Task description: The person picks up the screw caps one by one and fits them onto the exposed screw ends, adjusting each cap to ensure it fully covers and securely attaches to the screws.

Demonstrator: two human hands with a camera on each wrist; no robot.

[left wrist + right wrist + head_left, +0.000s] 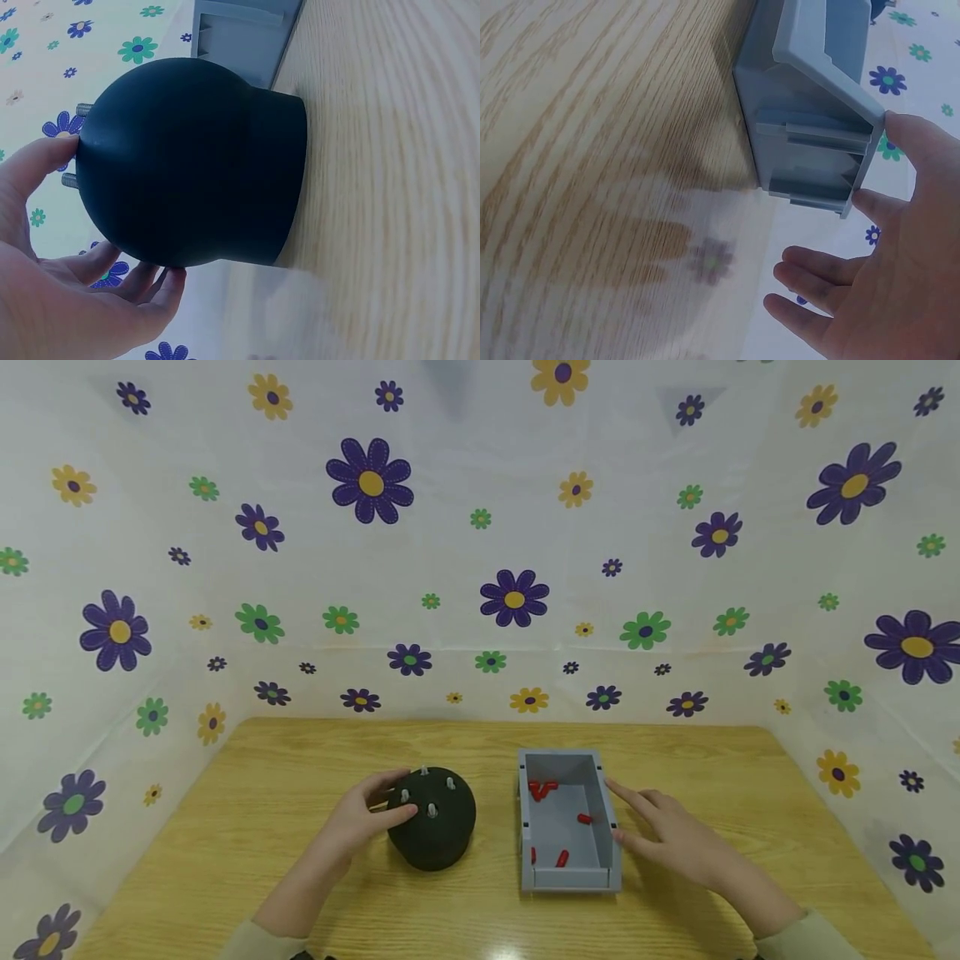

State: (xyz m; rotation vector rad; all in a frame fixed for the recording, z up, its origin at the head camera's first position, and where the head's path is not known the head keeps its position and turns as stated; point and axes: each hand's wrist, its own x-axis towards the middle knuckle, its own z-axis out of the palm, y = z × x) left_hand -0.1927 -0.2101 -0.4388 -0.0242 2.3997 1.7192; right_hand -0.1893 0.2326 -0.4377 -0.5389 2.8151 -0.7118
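A black round dome-shaped object (433,835) with several metal threaded studs standing up from its top sits on the wooden table. My left hand (371,806) is at its left side, the thumb lying on the top near a stud. In the left wrist view, fingertips (174,279) touch the dome's rounded side. To the right of it stands a grey plastic bin (572,878), with several small red cylinder-shaped pieces (584,819) on its floor. My right hand (671,835) touches the bin's right wall with thumb and forefinger; the other fingers stay apart from it, loosely extended.
The wooden table (300,760) reaches back to a white flower-printed sheet (450,552) that rises behind it and on both sides. A gap of bare wood lies between the black dome and the bin.
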